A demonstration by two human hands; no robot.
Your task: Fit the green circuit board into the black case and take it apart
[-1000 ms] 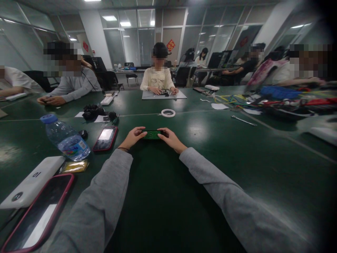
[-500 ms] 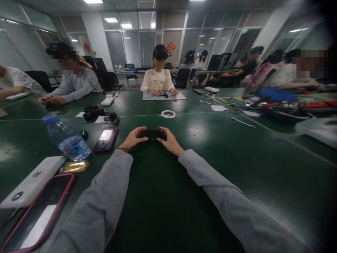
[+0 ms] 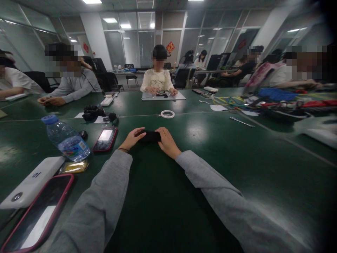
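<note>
A small dark box-like object is held between my two hands above the green table. My left hand grips its left end, thumb on the near side and fingers behind. Around its right end is my right hand, with the fingers closed over the top and edge. To the left of my left hand lies a phone in a red case. A white tape roll rests on the table beyond my hands.
At left stand a water bottle, a yellow packet, a white device and a larger red-edged phone. A wrench and tangled cables lie right. A person sits opposite.
My right hand has shifted its hold, its fingers now lying over the object's right end. The object has turned a little and shows a plain black face instead of the green-marked one.
</note>
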